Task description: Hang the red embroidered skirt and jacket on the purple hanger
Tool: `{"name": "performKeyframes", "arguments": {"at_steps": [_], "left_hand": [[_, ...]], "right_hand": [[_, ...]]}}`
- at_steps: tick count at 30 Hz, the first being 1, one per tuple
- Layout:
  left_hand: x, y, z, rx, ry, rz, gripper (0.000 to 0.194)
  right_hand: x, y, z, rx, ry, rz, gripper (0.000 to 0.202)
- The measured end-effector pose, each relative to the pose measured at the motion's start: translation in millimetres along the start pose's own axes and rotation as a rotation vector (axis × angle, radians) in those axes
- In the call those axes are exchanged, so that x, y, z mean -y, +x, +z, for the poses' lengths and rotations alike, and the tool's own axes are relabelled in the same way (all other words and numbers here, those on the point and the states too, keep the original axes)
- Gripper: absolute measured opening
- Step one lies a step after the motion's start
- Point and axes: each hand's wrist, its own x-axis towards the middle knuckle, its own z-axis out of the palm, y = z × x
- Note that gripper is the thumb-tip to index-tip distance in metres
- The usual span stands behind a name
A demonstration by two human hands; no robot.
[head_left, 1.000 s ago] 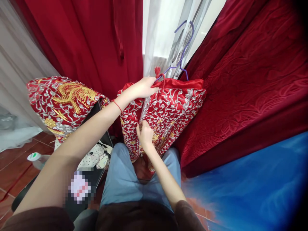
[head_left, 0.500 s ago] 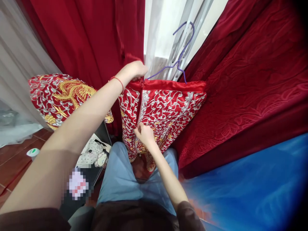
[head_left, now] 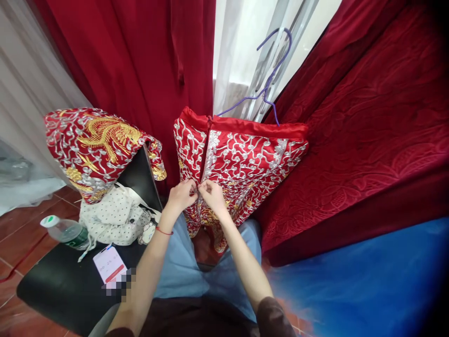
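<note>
A red skirt (head_left: 245, 150) with silver and gold embroidery hangs upright from a purple wire hanger (head_left: 268, 84). A dark vertical slit runs down from its waistband, left of the middle. At the lower end of this slit my left hand (head_left: 183, 195) pinches the left edge of the fabric. Close beside it, almost fingertip to fingertip, my right hand (head_left: 212, 194) is closed in a pinch on the slit's right edge. Whether a small fastener sits between the fingers is too small to make out.
To the left, a black chair (head_left: 52, 281) holds a dotted white bag (head_left: 112, 217), a water bottle (head_left: 68, 231) and a phone (head_left: 109, 264). A matching embroidered garment (head_left: 94, 150) drapes over its backrest. Dark red curtains (head_left: 351, 140) hang behind and right; blue fabric (head_left: 368, 276) lies lower right.
My left hand has let go of the skirt's waistband and come down to the lower end of the slit. My right hand has kept its place.
</note>
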Motion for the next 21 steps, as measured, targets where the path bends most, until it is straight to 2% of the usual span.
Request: {"name": "performKeyframes", "arguments": {"at_steps": [2, 4, 8, 11, 16, 21], "left_hand": [[6.4, 5.4, 25.9, -0.044, 0.013, -0.042, 0.010], [5.5, 11.8, 40.6, -0.113, 0.021, -0.088, 0.009], [-1.9, 17.2, 55.0, -0.145, -0.033, -0.052, 0.018], [-5.9, 14.9, 62.2, -0.156, -0.086, -0.043, 0.025], [-8.6, 6.8, 71.8, -0.153, -0.095, -0.085, 0.029], [-11.5, 4.6, 77.0, -0.184, -0.061, -0.085, 0.032]], "right_hand": [[-3.5, 1.6, 2.1, -0.009, 0.100, -0.015, 0.018], [-5.7, 2.1, 5.4, -0.025, 0.153, 0.005, 0.019], [-6.0, 0.5, 12.8, -0.107, 0.273, 0.090, 0.025], [4.3, -0.4, 14.4, -0.165, 0.395, 0.125, 0.025], [54.9, 7.5, 1.4, -0.216, 0.490, 0.025, 0.026], [108.1, 44.2, -22.2, -0.285, 0.412, -0.097, 0.023]]}}
